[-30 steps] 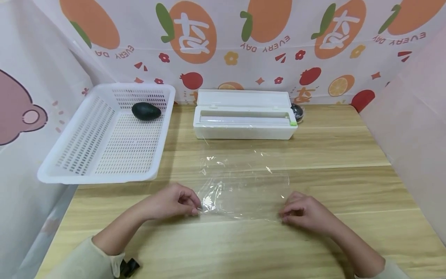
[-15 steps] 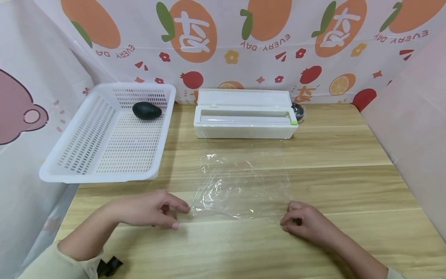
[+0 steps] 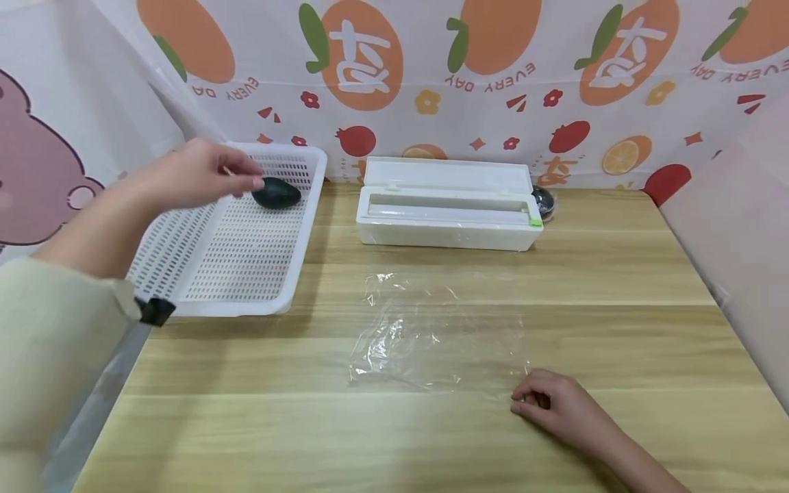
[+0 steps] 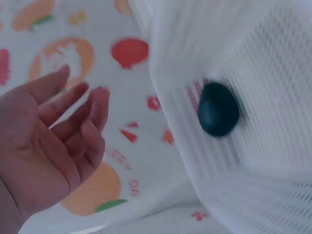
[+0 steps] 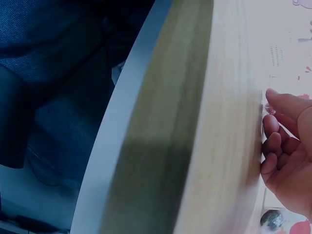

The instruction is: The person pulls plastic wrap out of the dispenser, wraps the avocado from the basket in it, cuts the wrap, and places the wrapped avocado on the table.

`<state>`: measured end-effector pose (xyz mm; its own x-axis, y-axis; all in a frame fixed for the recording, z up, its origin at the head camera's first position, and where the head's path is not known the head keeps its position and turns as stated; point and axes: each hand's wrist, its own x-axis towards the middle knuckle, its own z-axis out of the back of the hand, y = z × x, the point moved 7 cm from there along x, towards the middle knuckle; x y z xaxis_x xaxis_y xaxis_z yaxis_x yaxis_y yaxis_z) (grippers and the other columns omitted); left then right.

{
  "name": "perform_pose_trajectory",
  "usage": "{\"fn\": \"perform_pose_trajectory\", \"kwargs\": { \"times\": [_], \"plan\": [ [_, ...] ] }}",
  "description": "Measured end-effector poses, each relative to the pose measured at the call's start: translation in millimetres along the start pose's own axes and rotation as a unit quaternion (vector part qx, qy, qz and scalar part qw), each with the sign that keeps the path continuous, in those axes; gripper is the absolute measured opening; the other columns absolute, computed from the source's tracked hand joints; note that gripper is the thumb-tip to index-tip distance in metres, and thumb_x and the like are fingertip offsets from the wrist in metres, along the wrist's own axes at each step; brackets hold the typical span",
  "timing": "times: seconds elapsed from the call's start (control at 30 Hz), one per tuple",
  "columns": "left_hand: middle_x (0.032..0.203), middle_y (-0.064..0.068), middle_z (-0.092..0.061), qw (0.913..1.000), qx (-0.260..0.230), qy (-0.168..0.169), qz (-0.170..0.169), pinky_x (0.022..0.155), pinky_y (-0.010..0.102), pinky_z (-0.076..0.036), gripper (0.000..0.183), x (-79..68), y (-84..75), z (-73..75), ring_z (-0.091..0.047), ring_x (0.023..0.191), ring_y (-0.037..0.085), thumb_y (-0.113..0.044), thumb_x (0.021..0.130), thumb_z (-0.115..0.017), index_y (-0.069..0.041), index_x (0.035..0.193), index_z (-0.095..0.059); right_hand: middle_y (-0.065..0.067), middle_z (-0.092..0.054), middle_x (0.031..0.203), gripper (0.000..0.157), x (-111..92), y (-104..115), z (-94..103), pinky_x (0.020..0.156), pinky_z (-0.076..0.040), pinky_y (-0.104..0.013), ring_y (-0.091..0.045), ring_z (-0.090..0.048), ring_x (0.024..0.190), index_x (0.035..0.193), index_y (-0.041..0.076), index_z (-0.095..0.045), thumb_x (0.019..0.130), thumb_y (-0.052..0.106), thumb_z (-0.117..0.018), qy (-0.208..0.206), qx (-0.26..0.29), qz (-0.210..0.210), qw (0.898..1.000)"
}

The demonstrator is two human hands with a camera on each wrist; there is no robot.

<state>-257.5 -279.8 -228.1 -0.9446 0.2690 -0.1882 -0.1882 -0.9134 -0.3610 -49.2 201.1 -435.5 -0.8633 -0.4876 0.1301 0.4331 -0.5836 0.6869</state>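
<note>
A dark green avocado [image 3: 275, 194] lies in the white perforated basket [image 3: 317, 185]. My left hand [image 3: 206, 174] hovers over the basket's far left part, fingers loosely bent and holding nothing, and overlaps the avocado's left end in the head view. In the left wrist view the avocado [image 4: 218, 109] is apart from the left hand [image 4: 58, 141]. A sheet of clear plastic wrap [image 3: 425, 335] runs from the white wrap dispenser [image 3: 450, 236] toward the front of the table. With thumb and fingers, my right hand [image 3: 555, 404] pinches its near right corner low over the wood.
The dispenser's lid [image 3: 450, 174] stands raised, with the roll [image 3: 446, 213] visible inside. Behind its right end sits a dark round thing in clear film [image 3: 544, 202]. A fruit-print curtain [image 3: 425, 55] closes off the back of the wooden table [image 3: 616, 274].
My left hand has let go of the wrap's near left corner and moved up and left over the basket. The right hand stays at the near right corner.
</note>
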Motion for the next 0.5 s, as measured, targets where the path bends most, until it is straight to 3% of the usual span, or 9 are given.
{"fn": "perform_pose_trajectory", "kwargs": {
  "times": [0.13, 0.27, 0.4, 0.5],
  "plan": [
    [0.124, 0.025, -0.059, 0.9973, 0.069, 0.017, 0.017, 0.087, 0.053, -0.052, 0.054, 43.0, 14.7, 8.9, -0.053, 0.106, 0.039, -0.041, 0.094, -0.063, -0.004, 0.134, -0.057, 0.021, -0.055, 0.078, 0.016, -4, -3, -0.7, 0.054, -0.045, -0.016, 0.005, -0.048, 0.067, 0.084, 0.031, -0.07, 0.084, 0.017, -0.078, -0.001, 0.012, -0.007, 1.0],
    [0.137, 0.03, -0.045, 0.9898, 0.107, 0.078, 0.052, 0.097, 0.067, -0.043, 0.064, 78.0, 30.7, -6.2, -0.046, 0.116, 0.047, -0.036, 0.091, -0.069, -0.003, 0.141, -0.048, 0.02, -0.056, 0.077, 0.016, -7, -5, -2.0, 0.055, -0.046, -0.016, 0.005, -0.05, 0.067, 0.086, 0.028, -0.071, 0.083, 0.015, -0.079, -0.015, 0.022, -0.011, 1.0],
    [0.142, 0.033, -0.036, 0.9798, 0.108, 0.138, 0.096, 0.1, 0.071, -0.036, 0.077, 98.6, 49.8, -26.7, -0.04, 0.12, 0.05, -0.032, 0.089, -0.072, 0.001, 0.148, -0.035, 0.018, -0.053, 0.075, 0.022, -8, -6, -1.8, 0.054, -0.044, -0.015, 0.002, -0.049, 0.065, 0.088, 0.027, -0.068, 0.078, 0.015, -0.083, -0.04, 0.021, -0.021, 0.999],
    [0.145, 0.034, -0.031, 0.9738, 0.114, 0.161, 0.114, 0.103, 0.073, -0.032, 0.087, 107.2, 61.5, -36.2, -0.035, 0.121, 0.051, -0.034, 0.089, -0.073, 0.001, 0.152, -0.025, 0.017, -0.051, 0.074, 0.026, -8, -6, 1.4, 0.055, -0.041, -0.014, 0.0, -0.048, 0.064, 0.087, 0.028, -0.065, 0.075, 0.016, -0.086, -0.057, 0.008, -0.03, 0.998]
  ]
}}
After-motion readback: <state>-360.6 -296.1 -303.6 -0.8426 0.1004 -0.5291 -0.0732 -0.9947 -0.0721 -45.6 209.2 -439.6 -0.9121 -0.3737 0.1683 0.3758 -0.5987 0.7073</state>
